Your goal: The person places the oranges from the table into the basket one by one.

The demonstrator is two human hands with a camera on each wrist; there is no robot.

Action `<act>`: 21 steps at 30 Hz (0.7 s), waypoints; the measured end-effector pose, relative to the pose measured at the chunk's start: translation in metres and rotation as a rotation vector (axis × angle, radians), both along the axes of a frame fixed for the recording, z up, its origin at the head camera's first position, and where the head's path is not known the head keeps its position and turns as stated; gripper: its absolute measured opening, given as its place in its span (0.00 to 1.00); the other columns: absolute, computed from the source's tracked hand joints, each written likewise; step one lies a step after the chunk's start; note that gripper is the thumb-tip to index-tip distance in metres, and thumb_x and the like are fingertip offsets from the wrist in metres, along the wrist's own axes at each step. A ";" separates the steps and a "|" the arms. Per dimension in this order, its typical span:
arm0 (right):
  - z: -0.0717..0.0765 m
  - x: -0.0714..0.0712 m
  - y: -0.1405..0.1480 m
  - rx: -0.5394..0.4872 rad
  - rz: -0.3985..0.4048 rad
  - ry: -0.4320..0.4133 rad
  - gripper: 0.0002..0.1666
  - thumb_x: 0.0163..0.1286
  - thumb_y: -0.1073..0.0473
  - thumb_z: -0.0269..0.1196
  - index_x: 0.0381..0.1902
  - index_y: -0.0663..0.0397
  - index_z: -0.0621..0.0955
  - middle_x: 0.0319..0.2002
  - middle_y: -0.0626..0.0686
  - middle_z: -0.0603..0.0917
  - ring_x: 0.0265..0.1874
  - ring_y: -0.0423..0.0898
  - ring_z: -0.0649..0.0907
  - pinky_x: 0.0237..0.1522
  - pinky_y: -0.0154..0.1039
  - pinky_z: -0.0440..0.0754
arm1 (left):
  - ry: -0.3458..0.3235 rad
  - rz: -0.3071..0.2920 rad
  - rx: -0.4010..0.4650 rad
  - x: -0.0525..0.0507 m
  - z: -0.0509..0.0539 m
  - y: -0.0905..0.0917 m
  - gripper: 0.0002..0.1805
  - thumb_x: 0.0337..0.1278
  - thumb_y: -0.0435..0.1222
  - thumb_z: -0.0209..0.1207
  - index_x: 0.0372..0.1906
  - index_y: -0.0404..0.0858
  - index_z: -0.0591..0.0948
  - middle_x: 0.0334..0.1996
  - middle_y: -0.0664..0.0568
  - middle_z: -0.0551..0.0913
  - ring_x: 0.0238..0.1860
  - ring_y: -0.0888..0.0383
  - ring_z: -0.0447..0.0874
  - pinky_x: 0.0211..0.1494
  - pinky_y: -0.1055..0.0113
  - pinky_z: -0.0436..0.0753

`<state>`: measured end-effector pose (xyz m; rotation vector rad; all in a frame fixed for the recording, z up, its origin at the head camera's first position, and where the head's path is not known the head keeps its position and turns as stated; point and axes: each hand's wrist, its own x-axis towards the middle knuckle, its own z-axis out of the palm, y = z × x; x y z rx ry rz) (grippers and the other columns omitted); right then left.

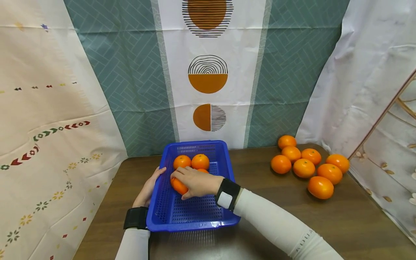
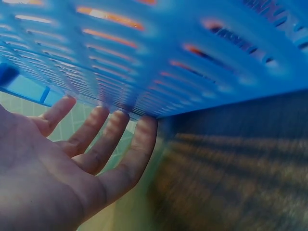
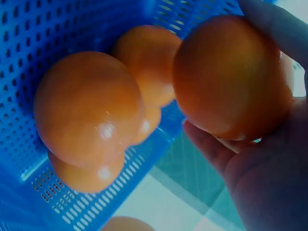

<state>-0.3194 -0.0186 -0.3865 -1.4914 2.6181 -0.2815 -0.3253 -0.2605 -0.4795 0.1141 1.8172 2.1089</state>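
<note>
Inside a blue plastic basket point(image 1: 191, 228), my right hand point(image 1: 198, 182) grips a mandarin orange point(image 1: 178, 185) between thumb and fingers. That same mandarin point(image 3: 231, 77) fills much of the right wrist view. Two more mandarins sit at the basket's back, the left one point(image 1: 182, 162) and the right one point(image 1: 200, 161). Another mandarin point(image 1: 203, 170) shows just past my right hand, mostly hidden by it. My left hand point(image 1: 150, 186) is at the basket's left side. In the left wrist view its fingers point(image 2: 139, 144) are extended, tips against the slotted outer wall; the thumb is hidden there.
Several loose mandarins point(image 1: 303, 168) lie grouped at the right of the brown wooden table point(image 1: 260, 180). A patterned cloth point(image 1: 208, 133) hangs behind the table, and more cloth point(image 1: 48, 162) hangs on the left side.
</note>
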 end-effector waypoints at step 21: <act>-0.030 0.002 -0.024 0.133 0.121 0.173 0.43 0.65 0.40 0.74 0.73 0.43 0.71 0.69 0.46 0.75 0.69 0.47 0.69 0.76 0.41 0.61 | 0.027 0.003 -0.011 0.000 -0.001 0.001 0.37 0.81 0.60 0.41 0.84 0.59 0.44 0.80 0.42 0.53 0.72 0.38 0.65 0.66 0.40 0.76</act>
